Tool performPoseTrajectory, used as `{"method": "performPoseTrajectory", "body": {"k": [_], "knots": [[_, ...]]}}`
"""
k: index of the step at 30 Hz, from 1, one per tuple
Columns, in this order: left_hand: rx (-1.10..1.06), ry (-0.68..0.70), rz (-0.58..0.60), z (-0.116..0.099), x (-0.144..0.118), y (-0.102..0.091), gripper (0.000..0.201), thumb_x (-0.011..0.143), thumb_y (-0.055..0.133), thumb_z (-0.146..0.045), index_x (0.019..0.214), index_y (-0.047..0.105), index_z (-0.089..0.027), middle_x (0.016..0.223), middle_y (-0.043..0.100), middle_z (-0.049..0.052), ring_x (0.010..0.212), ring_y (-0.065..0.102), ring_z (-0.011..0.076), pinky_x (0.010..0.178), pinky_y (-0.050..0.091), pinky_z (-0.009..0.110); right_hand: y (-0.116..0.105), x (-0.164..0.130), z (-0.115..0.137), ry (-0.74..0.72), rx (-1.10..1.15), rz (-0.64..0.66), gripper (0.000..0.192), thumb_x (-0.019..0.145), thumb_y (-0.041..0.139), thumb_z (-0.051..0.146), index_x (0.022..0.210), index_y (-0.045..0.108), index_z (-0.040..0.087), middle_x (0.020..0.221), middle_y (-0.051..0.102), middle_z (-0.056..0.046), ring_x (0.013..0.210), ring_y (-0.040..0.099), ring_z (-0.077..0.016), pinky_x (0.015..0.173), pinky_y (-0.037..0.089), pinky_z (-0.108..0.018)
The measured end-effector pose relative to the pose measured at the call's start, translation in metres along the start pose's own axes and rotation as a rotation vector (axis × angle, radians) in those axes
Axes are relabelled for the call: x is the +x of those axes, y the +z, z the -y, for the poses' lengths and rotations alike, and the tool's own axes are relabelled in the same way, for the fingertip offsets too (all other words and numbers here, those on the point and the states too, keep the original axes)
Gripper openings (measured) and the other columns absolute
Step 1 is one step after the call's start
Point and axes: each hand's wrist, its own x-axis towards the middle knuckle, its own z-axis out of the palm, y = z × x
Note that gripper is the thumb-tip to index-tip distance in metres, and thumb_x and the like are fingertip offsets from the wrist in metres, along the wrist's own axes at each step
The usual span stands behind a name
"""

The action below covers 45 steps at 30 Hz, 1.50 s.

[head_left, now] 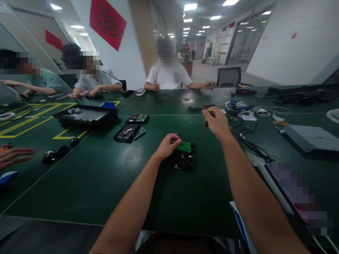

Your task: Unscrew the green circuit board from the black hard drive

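Hard drive (183, 157) lying flat on green surface (106, 176), circuit board facing up. Left hand (167, 145) curled over drive's near-left corner, fingers bent and touching its edge. Right hand (216, 122) raised beyond and right of drive, closed around screwdriver (206, 121) with yellow-black handle. Two more opened drives (131, 127) well left of drive; tangle of cables (247, 139) just right of it.

Black hard drive (183, 158), green circuit board up, flat on table
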Motion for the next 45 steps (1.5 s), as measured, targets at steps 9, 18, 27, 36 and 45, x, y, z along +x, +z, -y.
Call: {"method": "performPoseTrajectory", "body": {"k": [9, 18, 27, 36, 45], "knots": [[0.466, -0.153, -0.180, -0.052, -0.062, 0.031, 0.086, 0.082, 0.058, -0.078, 0.139, 0.047, -0.015, 0.144, 0.048, 0.025, 0.133, 0.049, 0.0438, 0.110, 0.040, 0.055, 0.023, -0.008, -0.005, 0.173, -0.009, 0.139, 0.020, 0.096, 0.049, 0.041, 0.090, 0.055, 0.023, 0.070, 0.066, -0.001, 0.059, 0.063, -0.0171, 0.061, 0.048, -0.030], [0.640, -0.094, -0.072, -0.062, -0.095, 0.058, 0.105, 0.073, 0.073, -0.062, 0.154, 0.025, -0.015, 0.166, 0.013, 0.027, 0.148, 0.024, 0.0543, 0.115, 0.028, 0.066, 0.038, 0.000, -0.023, 0.103, -0.326, 0.124, 0.025, 0.092, 0.053, 0.040, 0.097, 0.069, 0.021, 0.103, 0.075, -0.008, 0.095, 0.066, -0.0234, 0.083, 0.047, -0.032], [0.642, -0.008, 0.027, -0.044, -0.104, 0.018, 0.092, 0.078, 0.070, -0.051, 0.154, 0.028, -0.021, 0.166, 0.019, 0.021, 0.150, 0.027, 0.0456, 0.118, 0.028, 0.060, 0.060, 0.012, -0.048, 0.087, -0.471, 0.400, 0.016, 0.090, 0.063, 0.029, 0.092, 0.076, 0.021, 0.102, 0.078, -0.008, 0.096, 0.071, -0.0236, 0.084, 0.048, -0.029], [0.641, -0.056, -0.025, -0.038, -0.100, 0.020, 0.094, 0.078, 0.069, -0.063, 0.155, 0.034, -0.022, 0.162, 0.026, 0.022, 0.148, 0.028, 0.0487, 0.119, 0.024, 0.063, 0.101, 0.012, -0.068, 0.051, -0.514, 0.506, 0.029, 0.094, 0.065, 0.041, 0.110, 0.075, 0.020, 0.122, 0.074, -0.010, 0.112, 0.067, -0.0243, 0.094, 0.047, -0.030], [0.620, 0.017, 0.033, -0.046, -0.098, 0.014, 0.072, 0.082, 0.071, -0.060, 0.146, 0.050, -0.034, 0.165, 0.021, 0.013, 0.151, 0.021, 0.0462, 0.119, 0.024, 0.065, 0.112, 0.006, -0.068, -0.085, -0.519, 0.556, 0.065, 0.085, 0.066, 0.068, 0.134, 0.066, 0.025, 0.132, 0.068, -0.013, 0.118, 0.063, -0.0296, 0.100, 0.046, -0.034]]}}
